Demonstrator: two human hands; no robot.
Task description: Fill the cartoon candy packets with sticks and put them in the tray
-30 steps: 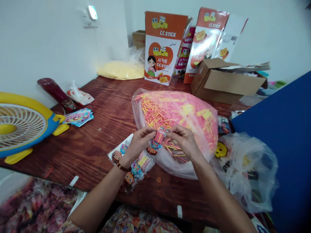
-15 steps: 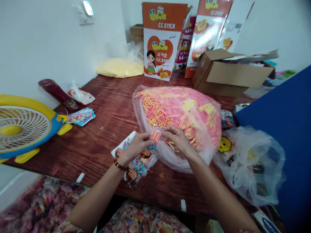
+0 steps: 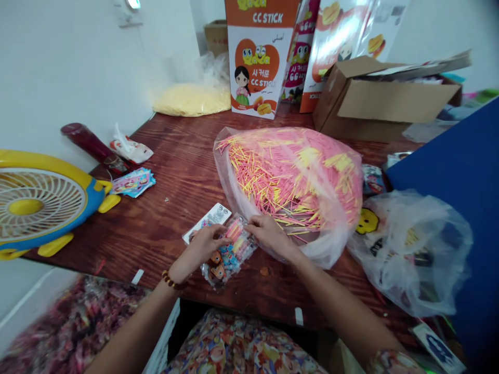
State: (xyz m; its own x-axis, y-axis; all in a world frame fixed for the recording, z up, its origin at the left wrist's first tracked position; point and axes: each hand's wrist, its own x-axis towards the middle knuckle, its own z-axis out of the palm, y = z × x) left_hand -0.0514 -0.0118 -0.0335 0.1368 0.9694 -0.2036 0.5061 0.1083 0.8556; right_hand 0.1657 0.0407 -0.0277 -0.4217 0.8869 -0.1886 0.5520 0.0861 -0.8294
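A small clear packet of pink and yellow sticks [image 3: 235, 229] lies between my hands, low over the tabletop. My left hand [image 3: 205, 246] has its thumb and fingers closed on the packet's left side. At its right edge, my right hand [image 3: 268, 236] pinches the clear film. Below are printed clear packets with cartoon figures [image 3: 226, 262], partly covered by the left hand. A white card [image 3: 218, 212] shows behind the left fingers. Just beyond my right hand lies a large open plastic bag of loose pink and yellow sticks [image 3: 288, 176].
A yellow and blue fan [image 3: 42, 202] stands at left, near a dark red bottle [image 3: 89, 145], a tissue pack [image 3: 130, 149] and printed sachets [image 3: 134, 182]. Cartons [image 3: 255, 62] and an open cardboard box [image 3: 390, 98] line the back. A knotted plastic bag [image 3: 413, 254] lies at right.
Both hands have come down and nearer the table's front, bringing the stick packet onto the printed packets. The view has tilted slightly downward.
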